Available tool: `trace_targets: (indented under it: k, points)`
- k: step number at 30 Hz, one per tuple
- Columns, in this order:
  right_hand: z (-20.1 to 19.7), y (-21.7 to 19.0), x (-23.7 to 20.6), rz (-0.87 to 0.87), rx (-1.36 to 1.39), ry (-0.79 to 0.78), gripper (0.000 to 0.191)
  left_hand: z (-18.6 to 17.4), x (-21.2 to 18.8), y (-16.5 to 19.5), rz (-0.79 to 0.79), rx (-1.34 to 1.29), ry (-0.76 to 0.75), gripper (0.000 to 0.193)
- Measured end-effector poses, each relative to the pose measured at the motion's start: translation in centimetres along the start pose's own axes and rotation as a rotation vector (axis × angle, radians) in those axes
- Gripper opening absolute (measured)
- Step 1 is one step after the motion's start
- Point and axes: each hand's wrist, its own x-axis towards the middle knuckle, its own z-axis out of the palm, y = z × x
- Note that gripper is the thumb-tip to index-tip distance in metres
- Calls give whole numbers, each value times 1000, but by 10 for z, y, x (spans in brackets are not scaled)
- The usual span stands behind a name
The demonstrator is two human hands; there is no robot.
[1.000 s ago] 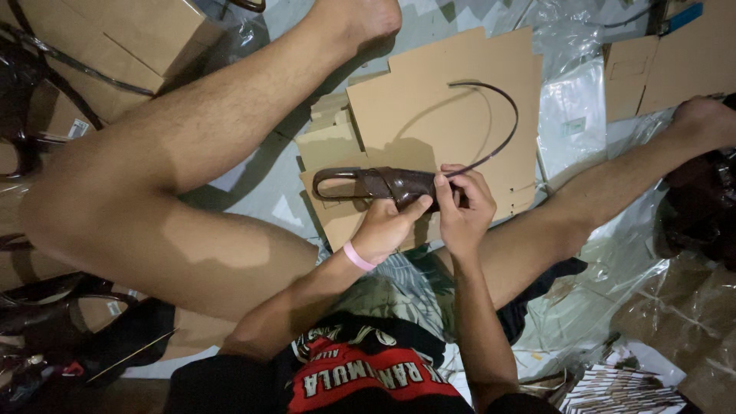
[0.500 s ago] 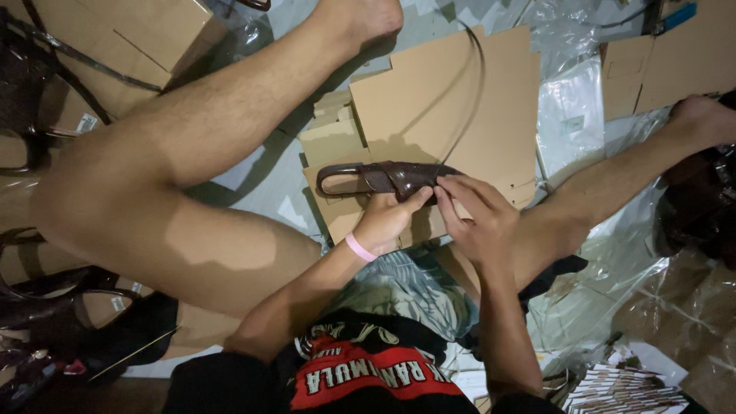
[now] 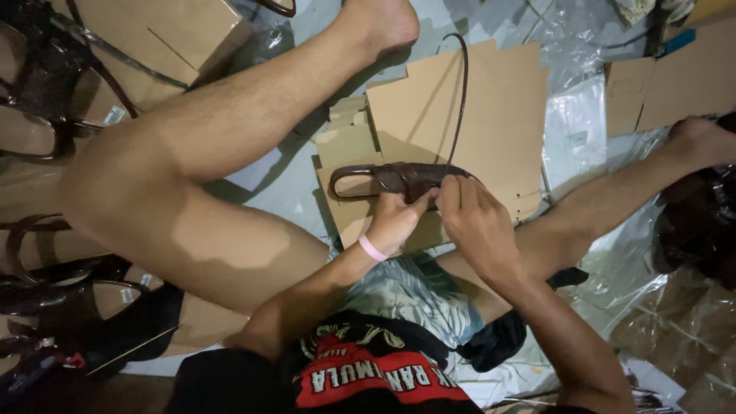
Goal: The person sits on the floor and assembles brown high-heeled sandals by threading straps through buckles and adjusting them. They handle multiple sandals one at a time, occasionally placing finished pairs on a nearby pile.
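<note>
I sit on the floor with my legs spread and hold a dark brown woven sandal (image 3: 399, 178) between them. My left hand (image 3: 399, 218), with a pink band at the wrist, grips the sandal from below. My right hand (image 3: 475, 218) pinches it at the right end, where a thin dark strap (image 3: 460, 100) rises and curves up toward my left foot. Flat sheets of brown cardboard (image 3: 498, 115) lie under the sandal.
More dark sandals (image 3: 46, 261) lie piled at the left beside a cardboard box (image 3: 161, 38). Clear plastic bags (image 3: 583, 130) and further cardboard sheets (image 3: 675, 84) cover the floor at the right. Another dark heap (image 3: 701, 222) sits by my right foot.
The thin strap, which looped out to the right a second ago, now stands nearly straight up from the sandal. My right hand has shifted over the sandal's right end.
</note>
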Motion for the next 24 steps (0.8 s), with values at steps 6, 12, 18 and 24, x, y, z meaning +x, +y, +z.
trace_targets:
  k: [6,12,18,24]
  points:
    - [12,4,7,-63,-198,0,13,0,2,14,47,110,-22,15]
    - [17,8,10,-81,-236,-27,16,7,7,13,13,90,25,15]
    - [17,10,10,-104,-269,-37,20,10,9,16,107,198,38,19]
    - [3,13,4,-104,-4,-80,22,14,11,22,40,237,113,13]
